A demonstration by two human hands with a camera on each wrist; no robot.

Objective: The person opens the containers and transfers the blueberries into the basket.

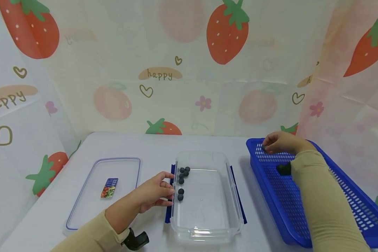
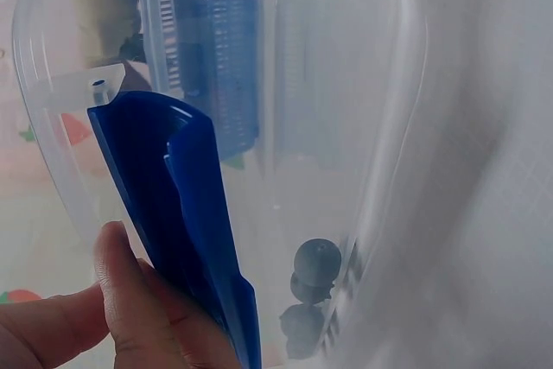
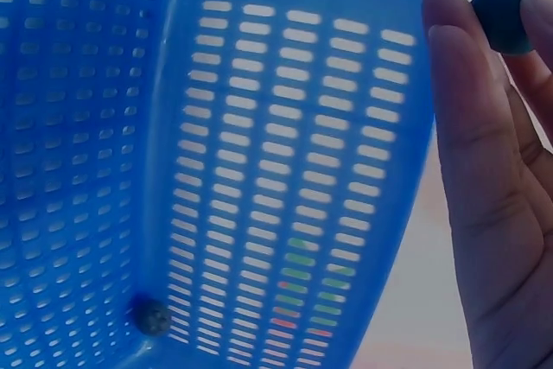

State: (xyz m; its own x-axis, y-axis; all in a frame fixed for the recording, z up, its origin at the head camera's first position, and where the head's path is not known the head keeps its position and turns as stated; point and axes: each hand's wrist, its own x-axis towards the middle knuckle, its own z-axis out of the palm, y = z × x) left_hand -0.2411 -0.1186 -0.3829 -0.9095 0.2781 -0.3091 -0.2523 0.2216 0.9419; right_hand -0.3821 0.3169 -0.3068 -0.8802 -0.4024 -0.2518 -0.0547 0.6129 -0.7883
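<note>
Above the far end of a blue slotted basket (image 1: 270,210), my right hand (image 1: 284,142) pinches a dark blueberry (image 3: 504,11) between thumb and fingertips. Another blueberry (image 3: 152,316) lies in a corner at the basket's bottom. My left hand (image 1: 154,192) holds the left side of a clear plastic box (image 1: 207,231), its fingers at the blue side latch (image 2: 186,205), which hangs unfastened. Inside the box, several blueberries (image 1: 181,181) sit in a loose line along the left wall.
A clear lid (image 1: 81,196) with a blue seal lies left of the box, bearing a small colourful label (image 1: 109,188). The box's other blue latch (image 1: 238,196) hangs on the right, facing the basket. A strawberry-print cloth (image 1: 176,98) stands behind the white table.
</note>
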